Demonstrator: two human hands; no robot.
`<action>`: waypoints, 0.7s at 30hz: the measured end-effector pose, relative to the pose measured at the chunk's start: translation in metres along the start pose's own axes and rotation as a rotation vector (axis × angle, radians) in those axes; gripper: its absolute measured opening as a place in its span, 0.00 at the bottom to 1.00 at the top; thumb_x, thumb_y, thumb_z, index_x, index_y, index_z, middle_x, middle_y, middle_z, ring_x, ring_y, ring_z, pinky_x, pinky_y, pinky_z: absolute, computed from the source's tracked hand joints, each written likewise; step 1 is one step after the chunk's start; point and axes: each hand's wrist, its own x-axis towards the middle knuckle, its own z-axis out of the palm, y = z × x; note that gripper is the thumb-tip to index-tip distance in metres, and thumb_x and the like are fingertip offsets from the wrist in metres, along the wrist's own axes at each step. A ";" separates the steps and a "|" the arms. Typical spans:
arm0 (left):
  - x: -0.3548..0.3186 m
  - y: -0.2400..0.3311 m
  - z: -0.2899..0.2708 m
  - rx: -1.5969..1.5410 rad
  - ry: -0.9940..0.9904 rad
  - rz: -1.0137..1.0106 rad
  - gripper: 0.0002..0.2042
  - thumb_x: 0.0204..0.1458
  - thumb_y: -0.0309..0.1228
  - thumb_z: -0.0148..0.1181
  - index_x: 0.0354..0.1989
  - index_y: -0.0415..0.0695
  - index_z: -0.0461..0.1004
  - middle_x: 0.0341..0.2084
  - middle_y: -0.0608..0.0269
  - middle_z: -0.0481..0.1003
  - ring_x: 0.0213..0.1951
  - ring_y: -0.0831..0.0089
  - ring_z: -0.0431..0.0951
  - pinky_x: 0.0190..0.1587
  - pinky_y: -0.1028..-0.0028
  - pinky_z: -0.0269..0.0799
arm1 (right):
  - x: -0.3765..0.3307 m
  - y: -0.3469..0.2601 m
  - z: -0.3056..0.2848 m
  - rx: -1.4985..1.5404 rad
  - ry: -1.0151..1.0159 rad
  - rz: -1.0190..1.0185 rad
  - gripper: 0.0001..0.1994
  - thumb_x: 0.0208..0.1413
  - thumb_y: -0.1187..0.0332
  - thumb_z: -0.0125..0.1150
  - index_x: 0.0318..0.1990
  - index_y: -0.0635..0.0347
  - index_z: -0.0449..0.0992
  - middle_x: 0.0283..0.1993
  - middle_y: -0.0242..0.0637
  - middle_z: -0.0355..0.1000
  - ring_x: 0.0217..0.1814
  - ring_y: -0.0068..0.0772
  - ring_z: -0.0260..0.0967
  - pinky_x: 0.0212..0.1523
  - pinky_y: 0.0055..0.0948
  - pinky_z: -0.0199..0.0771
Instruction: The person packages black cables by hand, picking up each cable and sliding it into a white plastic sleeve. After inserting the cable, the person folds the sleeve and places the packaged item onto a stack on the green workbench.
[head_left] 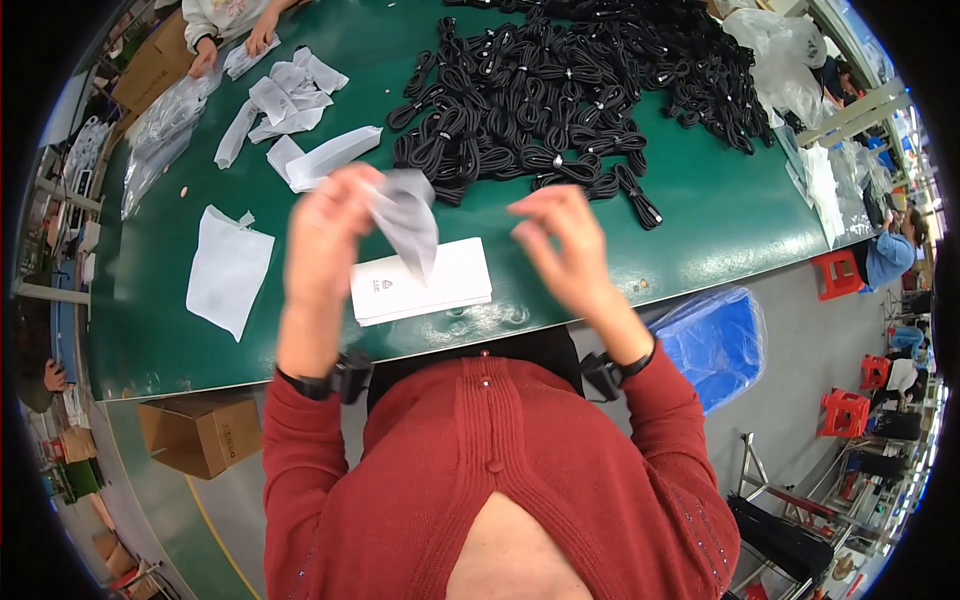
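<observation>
My left hand (335,225) pinches a thin, see-through whitish bag (408,222), which hangs at a slant and is blurred by motion. Below the bag lies a stack of white printed leaflets or cards (430,288) near the table's front edge. To the right of that stack, my right hand (565,245) hovers with fingers apart and nothing in it. A white sheet-like bag (228,268) rests flat on the green table left of my left hand. Just beyond my hands, a large heap of coiled black cables (540,100) covers the far middle of the table.
Several white filled pouches (290,100) lie at the far left, near another person's hands (262,35) holding a similar pouch. Clear plastic (165,140) sits at the left edge. Beside the table stand a blue lined bin (710,345) and a cardboard box (200,435).
</observation>
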 end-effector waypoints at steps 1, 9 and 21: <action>0.012 0.013 -0.025 -0.040 0.052 -0.015 0.06 0.58 0.29 0.59 0.41 0.42 0.75 0.38 0.71 0.73 0.35 0.81 0.69 0.39 0.81 0.66 | 0.000 0.023 -0.010 -0.154 0.025 0.037 0.14 0.53 0.78 0.61 0.48 0.58 0.75 0.45 0.43 0.70 0.41 0.39 0.71 0.40 0.30 0.74; -0.001 0.011 0.015 0.897 0.142 0.460 0.06 0.52 0.23 0.60 0.39 0.40 0.76 0.36 0.63 0.74 0.34 0.74 0.73 0.39 0.79 0.68 | -0.031 0.070 -0.036 -0.520 -0.096 0.142 0.11 0.53 0.69 0.65 0.42 0.60 0.75 0.48 0.44 0.67 0.43 0.47 0.70 0.40 0.38 0.74; -0.042 -0.080 0.060 1.060 -0.218 0.327 0.05 0.50 0.22 0.62 0.33 0.37 0.73 0.29 0.59 0.71 0.32 0.65 0.73 0.35 0.71 0.70 | -0.060 0.040 -0.023 -0.661 0.052 0.285 0.13 0.56 0.70 0.63 0.46 0.65 0.74 0.45 0.46 0.67 0.39 0.43 0.71 0.37 0.34 0.75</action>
